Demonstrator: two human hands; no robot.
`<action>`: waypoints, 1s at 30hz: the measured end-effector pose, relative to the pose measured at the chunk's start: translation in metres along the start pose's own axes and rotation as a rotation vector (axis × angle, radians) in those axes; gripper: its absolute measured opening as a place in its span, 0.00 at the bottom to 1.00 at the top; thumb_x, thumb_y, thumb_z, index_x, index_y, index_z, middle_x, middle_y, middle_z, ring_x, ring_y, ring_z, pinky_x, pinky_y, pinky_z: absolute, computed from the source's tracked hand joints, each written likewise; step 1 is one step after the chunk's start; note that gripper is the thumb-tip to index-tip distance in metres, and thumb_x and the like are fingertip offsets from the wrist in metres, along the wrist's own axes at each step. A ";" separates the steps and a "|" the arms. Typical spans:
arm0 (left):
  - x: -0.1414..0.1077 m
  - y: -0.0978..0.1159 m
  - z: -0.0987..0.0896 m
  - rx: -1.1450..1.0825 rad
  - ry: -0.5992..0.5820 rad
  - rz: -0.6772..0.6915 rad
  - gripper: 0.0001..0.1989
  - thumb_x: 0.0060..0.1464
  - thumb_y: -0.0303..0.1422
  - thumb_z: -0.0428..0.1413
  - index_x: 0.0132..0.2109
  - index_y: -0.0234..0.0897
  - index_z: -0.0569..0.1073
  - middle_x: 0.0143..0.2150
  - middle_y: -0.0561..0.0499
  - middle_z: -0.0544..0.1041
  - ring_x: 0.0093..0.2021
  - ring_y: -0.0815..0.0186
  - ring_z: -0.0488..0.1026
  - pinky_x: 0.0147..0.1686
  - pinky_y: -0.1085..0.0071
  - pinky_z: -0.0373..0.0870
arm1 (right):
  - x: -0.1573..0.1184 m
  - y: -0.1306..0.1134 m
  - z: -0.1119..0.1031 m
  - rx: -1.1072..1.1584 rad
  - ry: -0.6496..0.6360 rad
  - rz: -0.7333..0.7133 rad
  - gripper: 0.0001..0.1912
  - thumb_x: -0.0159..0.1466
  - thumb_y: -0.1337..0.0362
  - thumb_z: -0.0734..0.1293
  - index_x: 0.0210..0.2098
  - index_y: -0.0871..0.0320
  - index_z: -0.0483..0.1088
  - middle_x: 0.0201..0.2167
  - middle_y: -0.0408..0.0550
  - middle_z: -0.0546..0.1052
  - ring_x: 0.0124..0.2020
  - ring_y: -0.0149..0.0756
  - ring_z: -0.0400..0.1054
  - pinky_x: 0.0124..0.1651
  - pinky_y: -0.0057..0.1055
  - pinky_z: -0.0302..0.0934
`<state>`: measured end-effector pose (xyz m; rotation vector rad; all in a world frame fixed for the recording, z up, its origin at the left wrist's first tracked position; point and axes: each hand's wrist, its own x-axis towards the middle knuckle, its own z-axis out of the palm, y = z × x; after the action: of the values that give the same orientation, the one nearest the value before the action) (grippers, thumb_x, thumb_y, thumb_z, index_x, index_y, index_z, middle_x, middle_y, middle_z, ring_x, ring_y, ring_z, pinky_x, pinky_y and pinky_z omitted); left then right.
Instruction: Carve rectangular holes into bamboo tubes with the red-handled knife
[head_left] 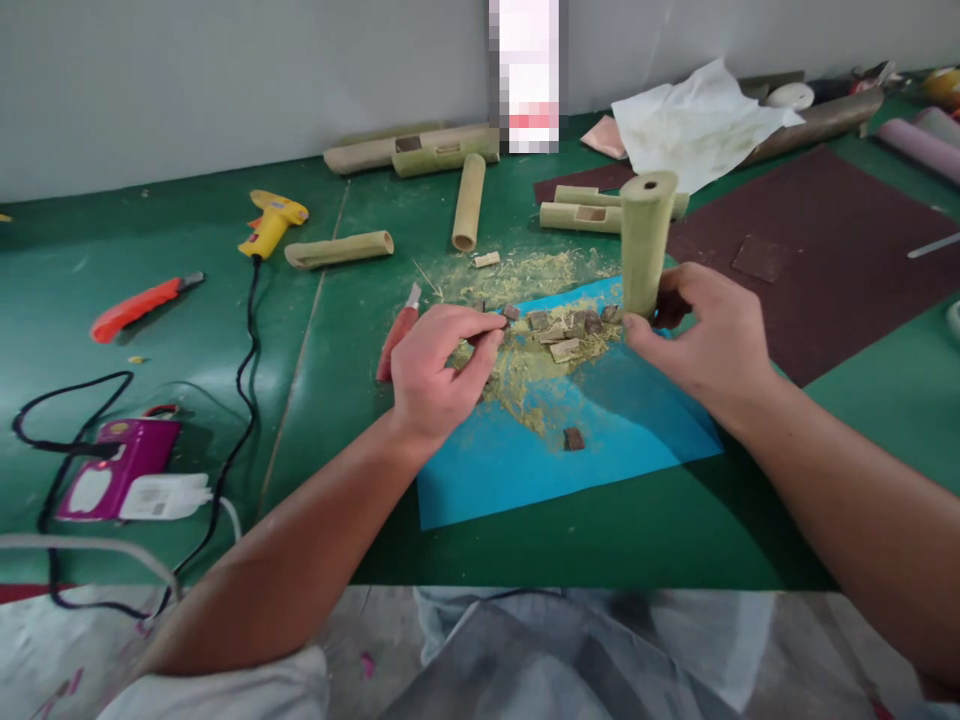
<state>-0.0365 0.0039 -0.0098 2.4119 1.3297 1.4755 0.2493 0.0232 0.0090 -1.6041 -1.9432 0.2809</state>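
Observation:
My right hand grips the lower end of an upright pale green bamboo tube, its top showing a small dark hole. My left hand is closed in a pinch over the shavings; what lies between its fingertips is too small to make out. Touching or just beyond those fingertips is a small dark brown piece. Several similar pieces and bamboo chips lie among the shavings on a blue sheet. A red-handled knife rests behind my left hand.
On the green table are a yellow glue gun, an orange cutter and a purple power strip with cables. Cut bamboo tubes lie toward the wall. A dark brown sheet and white paper are at the right.

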 end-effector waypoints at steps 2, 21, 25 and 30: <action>0.000 0.000 0.000 0.012 -0.009 -0.005 0.06 0.70 0.30 0.61 0.45 0.40 0.84 0.40 0.52 0.88 0.40 0.64 0.85 0.45 0.66 0.83 | 0.001 0.002 0.002 0.010 -0.014 0.004 0.08 0.61 0.58 0.70 0.39 0.53 0.74 0.33 0.49 0.81 0.32 0.43 0.74 0.38 0.40 0.68; 0.000 0.000 0.000 -0.022 -0.016 -0.002 0.06 0.70 0.28 0.61 0.45 0.40 0.83 0.39 0.52 0.87 0.40 0.65 0.84 0.44 0.66 0.82 | -0.001 0.004 0.002 -0.036 -0.010 0.000 0.09 0.63 0.56 0.70 0.40 0.52 0.73 0.34 0.49 0.81 0.32 0.43 0.73 0.37 0.39 0.67; -0.001 -0.001 0.000 -0.019 -0.020 -0.003 0.06 0.70 0.28 0.61 0.45 0.40 0.83 0.39 0.52 0.87 0.40 0.65 0.84 0.45 0.66 0.82 | 0.000 0.003 0.002 -0.055 -0.013 0.018 0.08 0.63 0.56 0.71 0.39 0.52 0.73 0.34 0.50 0.80 0.33 0.43 0.73 0.37 0.40 0.66; -0.001 -0.002 0.000 -0.038 -0.004 0.022 0.06 0.68 0.26 0.62 0.45 0.39 0.84 0.40 0.52 0.87 0.40 0.66 0.84 0.44 0.68 0.82 | -0.001 0.006 0.005 0.001 0.010 -0.005 0.09 0.62 0.56 0.71 0.39 0.53 0.74 0.34 0.50 0.80 0.32 0.43 0.74 0.37 0.39 0.66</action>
<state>-0.0374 0.0045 -0.0111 2.4119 1.2668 1.4868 0.2516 0.0249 0.0021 -1.5969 -1.9386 0.2712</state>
